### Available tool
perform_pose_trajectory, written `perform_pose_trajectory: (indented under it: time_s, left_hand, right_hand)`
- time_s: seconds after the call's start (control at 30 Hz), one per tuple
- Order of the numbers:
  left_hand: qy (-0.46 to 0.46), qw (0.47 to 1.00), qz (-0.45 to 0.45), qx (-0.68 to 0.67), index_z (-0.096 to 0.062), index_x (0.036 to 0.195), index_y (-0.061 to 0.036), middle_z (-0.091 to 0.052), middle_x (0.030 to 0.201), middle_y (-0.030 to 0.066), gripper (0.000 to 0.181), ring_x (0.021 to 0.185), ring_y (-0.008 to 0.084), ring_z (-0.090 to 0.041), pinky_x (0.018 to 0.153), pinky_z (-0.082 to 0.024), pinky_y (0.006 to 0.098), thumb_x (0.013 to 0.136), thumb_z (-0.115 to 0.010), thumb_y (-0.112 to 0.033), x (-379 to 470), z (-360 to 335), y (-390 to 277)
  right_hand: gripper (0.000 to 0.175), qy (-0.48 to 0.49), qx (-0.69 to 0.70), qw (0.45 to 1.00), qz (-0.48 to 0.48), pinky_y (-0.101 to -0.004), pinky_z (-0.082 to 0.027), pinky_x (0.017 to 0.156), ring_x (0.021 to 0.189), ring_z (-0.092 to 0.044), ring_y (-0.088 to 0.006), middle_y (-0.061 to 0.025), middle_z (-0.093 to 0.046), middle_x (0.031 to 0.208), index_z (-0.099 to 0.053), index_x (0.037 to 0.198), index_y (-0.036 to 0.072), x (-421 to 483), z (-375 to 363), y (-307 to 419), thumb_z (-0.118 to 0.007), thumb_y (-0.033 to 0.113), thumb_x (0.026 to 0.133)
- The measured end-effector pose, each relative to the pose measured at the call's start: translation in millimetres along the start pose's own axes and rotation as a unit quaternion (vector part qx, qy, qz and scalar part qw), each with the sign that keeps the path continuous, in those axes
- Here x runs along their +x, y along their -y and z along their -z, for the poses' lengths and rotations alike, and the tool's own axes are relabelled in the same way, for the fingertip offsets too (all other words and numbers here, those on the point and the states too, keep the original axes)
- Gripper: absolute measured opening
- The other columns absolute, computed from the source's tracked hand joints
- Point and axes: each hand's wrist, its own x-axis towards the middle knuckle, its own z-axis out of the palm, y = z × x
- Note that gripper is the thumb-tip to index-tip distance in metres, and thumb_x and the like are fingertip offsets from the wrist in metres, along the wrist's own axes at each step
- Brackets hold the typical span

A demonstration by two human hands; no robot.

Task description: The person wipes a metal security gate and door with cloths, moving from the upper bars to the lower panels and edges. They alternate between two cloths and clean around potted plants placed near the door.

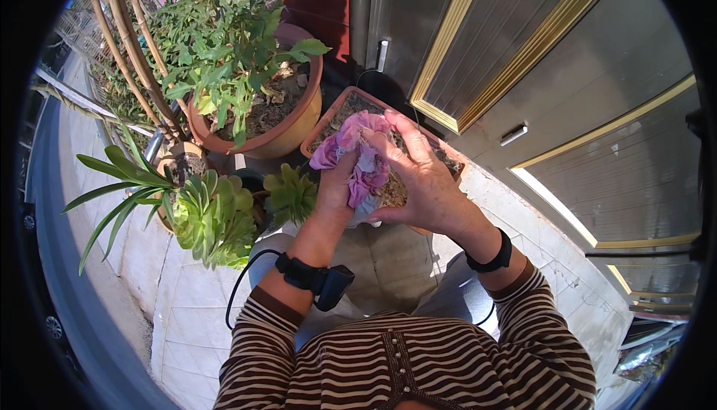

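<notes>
A crumpled pink cloth (369, 183) with pale, frayed patches is bunched in my left hand (336, 186), whose fingers are mostly hidden by it. My right hand (428, 186) is spread over the cloth's right side, thumb apart from the fingers. Its fingertips are at the top of the cloth; whether they pinch it is hard to tell. Dry tan flakes or husks (395, 191) show between the hands, beside a white thing (367, 208) under the cloth. Below the hands stands a rectangular terracotta-coloured planter (330, 113) with soil and dry stems.
A large round pot (302, 113) with a leafy plant (224, 57) stands behind left. Succulents (213, 214) and a strap-leaved plant (129, 180) are at left, near bamboo poles (131, 46). A metal door (538, 102) with handles borders the right. Pale tiles (196, 298) cover the ground.
</notes>
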Motion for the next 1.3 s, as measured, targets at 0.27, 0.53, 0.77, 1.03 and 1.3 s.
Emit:
perform_pose_trajectory:
  time_s: [0.27,0.53,0.77,1.03,1.3]
  left_hand:
    - [0.119,0.993,0.004,0.011,-0.045,0.143,-0.0101,-0.054,0.137,0.0036,0.053,0.128,0.0207,-0.051,0.111,-0.039,0.0387,0.1,-0.058,-0.038,-0.2,0.1,-16.4]
    - [-0.114,0.982,0.121,0.092,-0.067,0.119,-0.0125,-0.069,0.1,0.0009,0.029,0.082,0.0128,-0.067,0.051,-0.048,0.029,0.091,-0.073,-0.016,2.9,-3.2,-24.8]
    - [-0.045,0.971,0.198,0.123,-0.067,0.114,-0.0137,-0.067,0.098,-0.0011,0.026,0.084,0.0124,-0.068,0.055,-0.054,0.03,0.089,-0.074,-0.015,-8.6,-5.0,-24.8]
    - [0.001,0.986,0.133,0.105,-0.067,0.112,-0.011,-0.069,0.096,0.0007,0.022,0.076,0.0126,-0.068,0.05,-0.051,0.0263,0.091,-0.071,-0.01,-16.3,1.0,-36.3]
    - [-0.064,0.977,0.157,0.131,-0.068,0.111,-0.0078,-0.07,0.095,0.0039,0.025,0.075,0.0136,-0.068,0.048,-0.05,0.0256,0.088,-0.075,-0.009,-1.5,0.4,-23.2]
  right_hand:
    - [0.083,0.036,0.087,0.996,0.0,-0.0427,-0.047,0.103,0.123,-0.055,-0.0347,-0.0158,-0.056,0.131,-0.05,0.141,0.012,44.4,-9.7,-29.6,-0.082,0.013,0.064]
    - [0.06,-0.242,-0.01,0.947,0.212,-0.0305,-0.048,0.1,0.12,-0.057,-0.0168,-0.0055,-0.059,0.126,-0.058,0.13,0.009,201.4,219.2,30.5,-0.068,-0.012,0.075]
    - [0.038,-0.336,-0.671,0.647,0.138,-0.0461,-0.043,0.093,0.123,-0.052,-0.0274,-0.0098,-0.054,0.132,-0.063,0.116,0.018,332.2,285.2,-6.9,-0.073,0.02,0.08]
    - [0.046,0.078,-0.621,0.751,0.209,-0.0476,-0.04,0.098,0.136,-0.041,-0.0278,-0.0068,-0.048,0.14,-0.063,0.126,0.014,178.7,91.3,-171.1,-0.058,0.029,0.083]
    - [0.03,-0.171,-0.661,0.694,0.229,-0.05,-0.036,0.105,0.141,-0.038,-0.0306,-0.0083,-0.045,0.147,-0.066,0.112,0.018,250.0,306.9,-62.7,-0.064,0.027,0.084]
